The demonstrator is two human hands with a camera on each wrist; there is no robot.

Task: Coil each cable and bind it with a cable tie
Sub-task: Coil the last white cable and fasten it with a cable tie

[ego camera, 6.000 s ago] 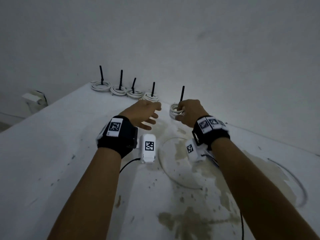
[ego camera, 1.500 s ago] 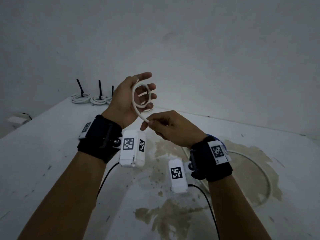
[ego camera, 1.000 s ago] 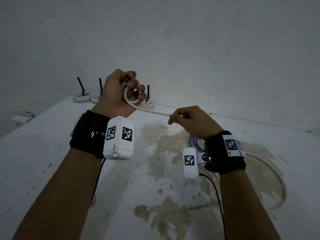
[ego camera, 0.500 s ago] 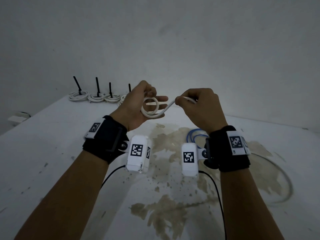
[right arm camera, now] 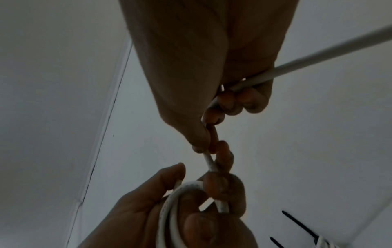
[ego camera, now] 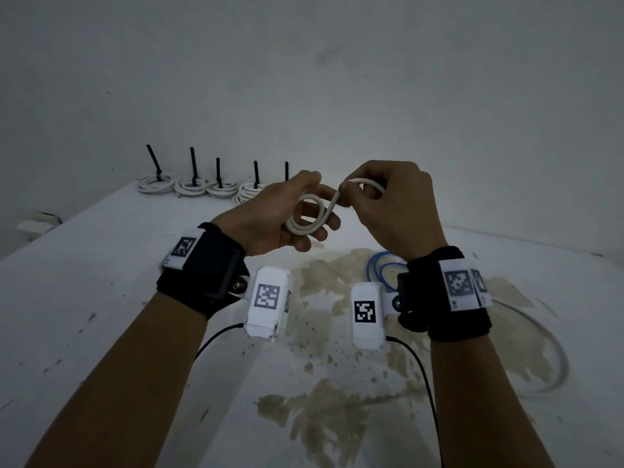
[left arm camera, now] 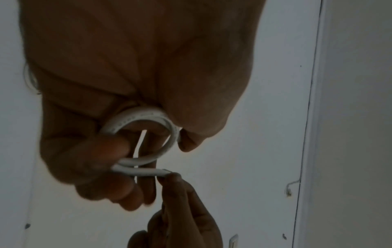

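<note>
White cable [ego camera: 305, 214] looped in left hand [ego camera: 270, 217]; right hand [ego camera: 391, 201] pinches it.

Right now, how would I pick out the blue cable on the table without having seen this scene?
Start at the white table and find the brownish stain near its middle. At the stain's right side, just beyond the right hand and partly hidden by the wrist strap, lies the blue cable. It is the only blue one; the tied coils along the far edge are white.
</note>
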